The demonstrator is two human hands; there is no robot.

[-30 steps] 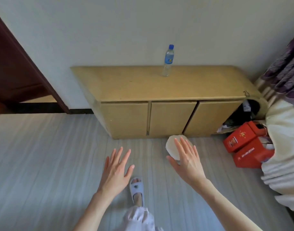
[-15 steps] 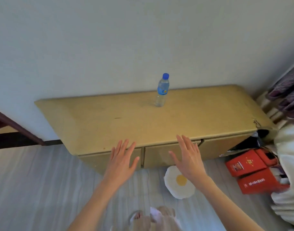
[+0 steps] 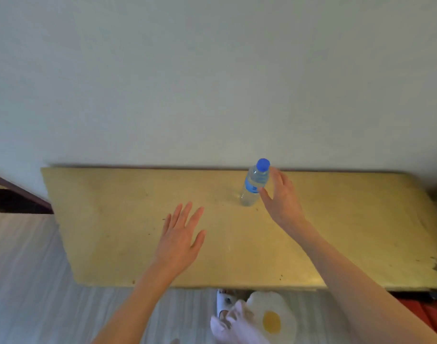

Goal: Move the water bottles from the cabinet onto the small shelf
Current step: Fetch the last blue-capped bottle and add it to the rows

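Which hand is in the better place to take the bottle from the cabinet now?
The right hand. It is open right beside the bottle, thumb near the label, not yet closed around it. The left hand is spread flat above the cabinet, well apart from the bottle.

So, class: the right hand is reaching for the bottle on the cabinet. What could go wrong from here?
1. The bottle stands upright, tall and narrow. The right hand is open beside it, fingers not yet wrapped round, so a knock could tip it over.
2. It stands near the cabinet's back edge by the wall, so a tipped bottle might roll along the top.
3. The left hand is open and apart from the bottle, probably too far to steady it.
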